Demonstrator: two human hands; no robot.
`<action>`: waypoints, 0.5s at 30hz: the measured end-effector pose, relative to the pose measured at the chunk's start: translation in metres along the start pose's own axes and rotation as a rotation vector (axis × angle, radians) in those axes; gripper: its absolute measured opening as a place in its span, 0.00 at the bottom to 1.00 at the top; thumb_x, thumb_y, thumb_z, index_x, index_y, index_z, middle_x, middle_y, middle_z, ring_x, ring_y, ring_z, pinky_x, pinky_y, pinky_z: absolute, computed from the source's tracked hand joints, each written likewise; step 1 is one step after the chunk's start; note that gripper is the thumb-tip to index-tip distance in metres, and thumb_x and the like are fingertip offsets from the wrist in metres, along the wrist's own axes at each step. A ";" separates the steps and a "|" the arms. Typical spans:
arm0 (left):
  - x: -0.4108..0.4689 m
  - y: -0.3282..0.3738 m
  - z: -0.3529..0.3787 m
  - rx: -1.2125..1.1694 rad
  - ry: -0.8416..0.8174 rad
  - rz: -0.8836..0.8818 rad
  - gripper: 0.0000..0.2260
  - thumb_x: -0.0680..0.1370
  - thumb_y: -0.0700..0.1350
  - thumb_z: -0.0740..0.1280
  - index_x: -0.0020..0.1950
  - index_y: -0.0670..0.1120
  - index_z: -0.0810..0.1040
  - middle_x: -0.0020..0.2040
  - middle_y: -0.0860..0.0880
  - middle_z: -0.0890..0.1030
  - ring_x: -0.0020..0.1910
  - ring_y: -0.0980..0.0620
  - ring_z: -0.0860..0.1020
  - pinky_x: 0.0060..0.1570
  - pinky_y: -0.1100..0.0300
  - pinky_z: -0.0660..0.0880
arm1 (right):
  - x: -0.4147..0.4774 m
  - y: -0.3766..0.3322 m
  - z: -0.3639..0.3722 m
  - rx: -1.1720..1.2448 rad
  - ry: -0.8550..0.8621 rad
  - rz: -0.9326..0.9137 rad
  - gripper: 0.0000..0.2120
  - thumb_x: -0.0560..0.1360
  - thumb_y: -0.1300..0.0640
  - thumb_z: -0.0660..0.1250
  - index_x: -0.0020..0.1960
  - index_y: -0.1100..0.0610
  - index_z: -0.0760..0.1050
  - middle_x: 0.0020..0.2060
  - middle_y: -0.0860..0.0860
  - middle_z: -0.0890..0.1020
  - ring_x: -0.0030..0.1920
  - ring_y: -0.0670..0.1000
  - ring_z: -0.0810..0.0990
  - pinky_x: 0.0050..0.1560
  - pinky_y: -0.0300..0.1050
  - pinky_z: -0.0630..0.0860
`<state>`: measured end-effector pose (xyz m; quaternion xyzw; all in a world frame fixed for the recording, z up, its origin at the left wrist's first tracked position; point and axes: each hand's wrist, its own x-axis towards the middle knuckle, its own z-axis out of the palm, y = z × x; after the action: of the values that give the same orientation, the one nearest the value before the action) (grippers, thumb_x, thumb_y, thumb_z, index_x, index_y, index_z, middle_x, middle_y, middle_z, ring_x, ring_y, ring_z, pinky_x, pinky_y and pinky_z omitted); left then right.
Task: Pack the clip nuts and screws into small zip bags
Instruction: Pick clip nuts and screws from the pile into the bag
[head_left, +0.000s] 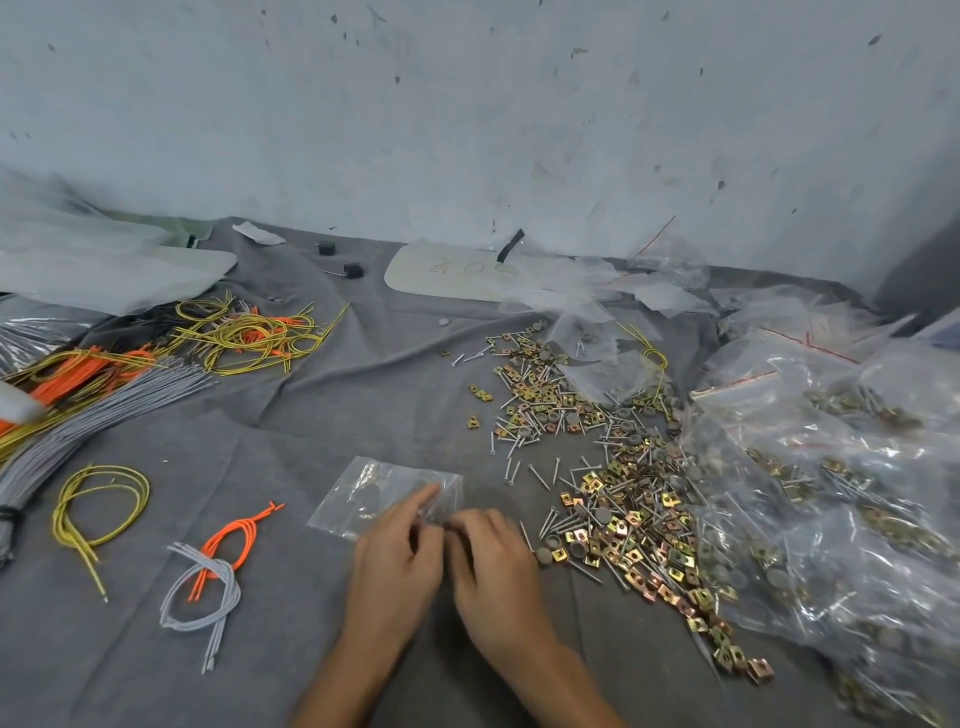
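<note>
Clear bag (374, 493) flat on worktop (363, 400); left grip (400, 561), right grip (498, 566) both pinch its mouth, likely to part it; nut-screw heap (623, 519) close by for loading.

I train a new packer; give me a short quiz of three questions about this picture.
1. True or false: the left hand and the right hand both touch the small zip bag.
2. The loose pile of clip nuts and screws lies on which side of the hands? A) left B) right
3. Fill in: the bright cords lying with the grey cords are ____.
Key: 1 true; 2 B; 3 orange.
</note>
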<state>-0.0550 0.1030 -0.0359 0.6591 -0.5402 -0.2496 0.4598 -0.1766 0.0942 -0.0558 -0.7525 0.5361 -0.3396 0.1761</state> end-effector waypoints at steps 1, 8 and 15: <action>0.000 0.000 0.000 0.008 -0.002 0.002 0.24 0.71 0.46 0.60 0.66 0.48 0.81 0.50 0.48 0.85 0.50 0.48 0.82 0.58 0.48 0.78 | -0.002 0.000 0.000 -0.021 0.044 -0.005 0.06 0.80 0.55 0.62 0.52 0.52 0.77 0.48 0.48 0.78 0.48 0.51 0.74 0.49 0.47 0.72; -0.002 -0.001 0.004 0.109 -0.069 0.048 0.22 0.73 0.46 0.61 0.66 0.51 0.80 0.59 0.52 0.84 0.56 0.52 0.81 0.62 0.52 0.76 | -0.006 0.001 0.000 -0.303 -0.065 -0.039 0.12 0.77 0.51 0.59 0.54 0.51 0.79 0.55 0.49 0.77 0.55 0.55 0.73 0.56 0.50 0.68; 0.002 -0.012 0.007 0.210 -0.058 0.096 0.19 0.77 0.37 0.66 0.67 0.48 0.80 0.59 0.48 0.84 0.58 0.47 0.80 0.62 0.51 0.74 | -0.014 -0.001 -0.008 -0.222 -0.018 -0.039 0.11 0.76 0.52 0.61 0.55 0.51 0.79 0.49 0.48 0.80 0.52 0.54 0.75 0.53 0.48 0.70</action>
<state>-0.0547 0.0991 -0.0490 0.6695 -0.6074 -0.1882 0.3840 -0.1842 0.1087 -0.0537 -0.7807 0.5542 -0.2744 0.0898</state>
